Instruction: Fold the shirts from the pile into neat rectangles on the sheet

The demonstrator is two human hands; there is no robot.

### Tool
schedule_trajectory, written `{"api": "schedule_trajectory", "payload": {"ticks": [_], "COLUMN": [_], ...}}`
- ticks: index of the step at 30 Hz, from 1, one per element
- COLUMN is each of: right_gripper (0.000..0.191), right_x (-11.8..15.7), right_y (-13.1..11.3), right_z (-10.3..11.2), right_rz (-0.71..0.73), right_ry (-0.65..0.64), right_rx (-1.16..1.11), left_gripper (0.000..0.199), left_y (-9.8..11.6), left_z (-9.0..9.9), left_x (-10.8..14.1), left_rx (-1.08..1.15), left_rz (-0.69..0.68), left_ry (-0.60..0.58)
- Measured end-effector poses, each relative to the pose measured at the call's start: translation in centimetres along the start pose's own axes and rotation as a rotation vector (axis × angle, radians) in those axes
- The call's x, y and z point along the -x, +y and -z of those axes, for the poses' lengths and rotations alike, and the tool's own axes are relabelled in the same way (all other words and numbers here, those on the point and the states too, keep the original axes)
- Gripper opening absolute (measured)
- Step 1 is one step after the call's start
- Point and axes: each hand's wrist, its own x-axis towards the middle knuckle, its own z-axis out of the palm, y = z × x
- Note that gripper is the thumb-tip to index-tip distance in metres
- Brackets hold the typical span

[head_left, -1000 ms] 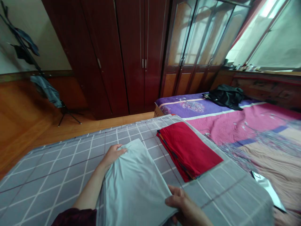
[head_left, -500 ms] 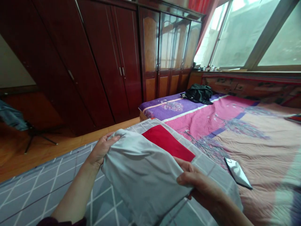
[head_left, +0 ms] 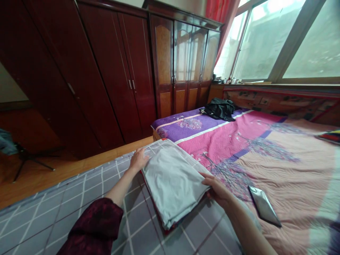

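A folded light-grey garment (head_left: 174, 180) lies on the grey checked cover, on top of red cloth (head_left: 166, 232) that shows only as a thin rim along its lower left edge. My left hand (head_left: 138, 161) rests at the garment's far left edge, fingers apart and stretched forward, not gripping it. At the right corner, my right hand (head_left: 217, 189) pinches the edge of the garment, fingertips on top of it; its underside is partly hidden.
The grey checked cover (head_left: 87, 198) spreads under the cloth. To the right is a bed with a purple, pink and peach quilt (head_left: 265, 159), carrying a phone (head_left: 264, 205) and a black garment (head_left: 219, 109). Dark red wardrobes (head_left: 106, 71) line the back, with a tripod (head_left: 23, 161) at left.
The light-grey garment has come down from my raised hands onto the red cloth, covering nearly all of it. My left hand has let go and moved right; the camera view has shifted slightly.
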Motion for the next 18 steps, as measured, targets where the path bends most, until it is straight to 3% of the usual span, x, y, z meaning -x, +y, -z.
{"api": "schedule_trajectory", "payload": {"ticks": [3,5,9,11,15,18], "right_gripper": [0.048,0.048,0.048,0.052,0.059,0.054], "right_x": [-0.3,-0.2,0.0,-0.1,-0.3,-0.5], "right_y": [0.9,0.9,0.7,0.5,-0.7,-2.2], "right_z": [0.6,0.7,0.6,0.5,0.4,0.1], "right_rz": [-0.012,-0.023,-0.007,0.017,0.077,0.099], "right_ry": [0.000,0.002,-0.013,0.014,0.108,0.092], "right_rx": [-0.066,-0.095,-0.079,-0.034,0.033,0.033], "left_gripper": [0.032,0.033,0.083,0.086,0.045,0.035], "left_y": [-0.4,0.0,0.9,1.1,2.2,3.3], "left_z": [0.2,0.7,0.7,0.0,-0.7,0.1], "left_x": [4.0,7.9,16.0,18.4,18.5,16.5], "left_rx": [-0.038,-0.065,-0.205,-0.274,-0.271,-0.131], "left_rz": [-0.113,-0.293,-0.620,-0.685,-0.673,-0.595], "left_ry": [-0.049,-0.173,-0.481,-0.520,-0.522,-0.607]}}
